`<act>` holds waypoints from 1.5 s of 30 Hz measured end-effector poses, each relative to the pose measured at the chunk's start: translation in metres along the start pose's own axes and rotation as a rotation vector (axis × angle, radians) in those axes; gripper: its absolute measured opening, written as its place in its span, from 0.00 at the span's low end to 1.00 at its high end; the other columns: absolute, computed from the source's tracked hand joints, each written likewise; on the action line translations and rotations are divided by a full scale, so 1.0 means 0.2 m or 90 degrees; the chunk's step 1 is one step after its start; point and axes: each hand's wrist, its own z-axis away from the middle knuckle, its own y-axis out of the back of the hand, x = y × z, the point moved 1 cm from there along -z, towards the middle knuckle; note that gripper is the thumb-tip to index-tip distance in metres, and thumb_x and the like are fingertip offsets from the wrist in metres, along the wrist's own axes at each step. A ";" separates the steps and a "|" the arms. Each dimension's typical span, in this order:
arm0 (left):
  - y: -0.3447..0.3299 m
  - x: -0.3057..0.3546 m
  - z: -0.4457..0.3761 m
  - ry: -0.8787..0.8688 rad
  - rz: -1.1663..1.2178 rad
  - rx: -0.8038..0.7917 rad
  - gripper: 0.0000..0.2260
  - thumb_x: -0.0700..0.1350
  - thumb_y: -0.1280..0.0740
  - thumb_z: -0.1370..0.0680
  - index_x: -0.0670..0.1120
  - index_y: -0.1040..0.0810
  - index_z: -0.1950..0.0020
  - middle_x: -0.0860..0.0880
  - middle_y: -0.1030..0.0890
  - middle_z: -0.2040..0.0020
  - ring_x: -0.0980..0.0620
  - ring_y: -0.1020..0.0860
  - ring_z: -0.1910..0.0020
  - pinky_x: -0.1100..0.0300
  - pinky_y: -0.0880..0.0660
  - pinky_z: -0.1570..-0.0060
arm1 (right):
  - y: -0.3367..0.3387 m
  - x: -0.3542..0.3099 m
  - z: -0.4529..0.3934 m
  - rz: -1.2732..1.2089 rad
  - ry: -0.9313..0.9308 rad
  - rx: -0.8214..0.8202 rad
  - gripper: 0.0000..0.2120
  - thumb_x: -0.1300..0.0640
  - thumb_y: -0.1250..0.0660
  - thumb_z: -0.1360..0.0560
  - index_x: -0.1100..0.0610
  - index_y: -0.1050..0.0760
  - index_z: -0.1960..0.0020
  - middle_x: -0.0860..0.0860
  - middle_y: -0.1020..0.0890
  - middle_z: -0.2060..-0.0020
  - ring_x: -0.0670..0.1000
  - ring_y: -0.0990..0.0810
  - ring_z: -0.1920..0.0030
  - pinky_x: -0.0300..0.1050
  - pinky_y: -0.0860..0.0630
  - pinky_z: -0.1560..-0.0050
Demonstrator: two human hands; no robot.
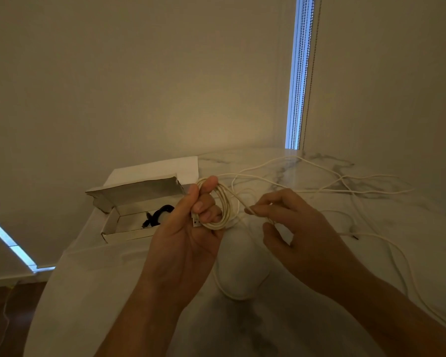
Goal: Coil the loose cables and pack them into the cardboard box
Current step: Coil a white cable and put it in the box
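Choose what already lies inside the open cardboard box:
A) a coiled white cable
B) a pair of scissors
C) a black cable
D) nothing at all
C: a black cable lies in the cardboard box, while the white cable coil is held in the left hand outside the box.

Marble table [268,331]: box [108,234], cables [371,191]
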 end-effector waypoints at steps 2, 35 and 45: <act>0.00 0.00 0.00 -0.004 0.004 0.001 0.15 0.47 0.43 0.17 0.40 0.21 0.44 0.53 0.32 0.64 0.58 0.31 0.67 0.67 0.29 0.62 | 0.00 0.00 0.00 -0.006 -0.005 0.005 0.16 0.58 0.36 0.25 0.48 0.23 0.39 0.42 0.22 0.49 0.42 0.22 0.50 0.36 0.25 0.52; -0.03 0.21 -0.03 -0.119 -0.024 0.020 0.15 0.48 0.45 0.16 0.43 0.22 0.42 0.55 0.30 0.65 0.59 0.31 0.67 0.69 0.29 0.60 | 0.02 0.02 -0.01 0.138 0.018 0.007 0.13 0.41 0.43 0.21 0.47 0.24 0.52 0.43 0.23 0.63 0.44 0.25 0.62 0.36 0.30 0.62; -0.08 0.23 -0.28 -0.112 -0.006 0.081 0.15 0.44 0.39 0.18 0.36 0.25 0.35 0.50 0.22 0.59 0.57 0.26 0.62 0.68 0.25 0.55 | -0.04 0.12 0.00 0.183 0.008 -0.081 0.14 0.46 0.44 0.20 0.52 0.23 0.49 0.44 0.23 0.51 0.45 0.27 0.55 0.40 0.30 0.52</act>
